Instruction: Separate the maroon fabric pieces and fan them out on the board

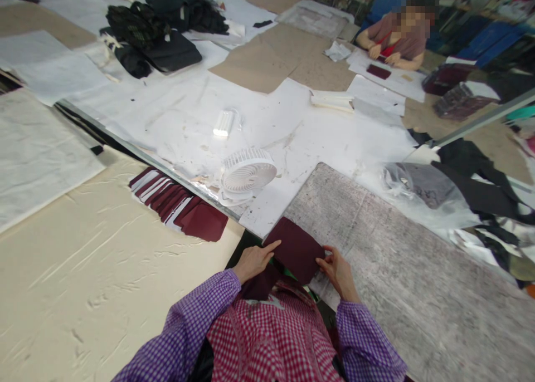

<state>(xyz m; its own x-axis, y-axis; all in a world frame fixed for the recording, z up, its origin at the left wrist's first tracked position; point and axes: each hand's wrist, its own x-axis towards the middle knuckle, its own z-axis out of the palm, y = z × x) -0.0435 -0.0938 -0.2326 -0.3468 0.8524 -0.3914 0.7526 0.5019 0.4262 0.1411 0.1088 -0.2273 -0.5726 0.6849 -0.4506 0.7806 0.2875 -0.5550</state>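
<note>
A flat maroon panel (296, 249), like cloth or leather, lies over the near left corner of a grey mottled board (355, 231). My left hand (254, 262) grips its left edge, index finger laid along the top and the thumb hidden. At the right edge, my right hand (339, 272) pinches the panel between thumb and fingers. Below my left hand hangs another dark maroon piece (261, 284), partly hidden by the hand. Left of my hands, a fanned row of maroon pieces with white ones between (179, 206) rests on a cream sheet (104, 270).
A white fan (248, 173) stands just beyond the panel, with a small white bundle (224, 123) behind it. Dark garments (167, 34) are heaped at the far left. A clear plastic bag (430, 192) lies at right. Across the table sits another person (397, 39) with maroon pieces.
</note>
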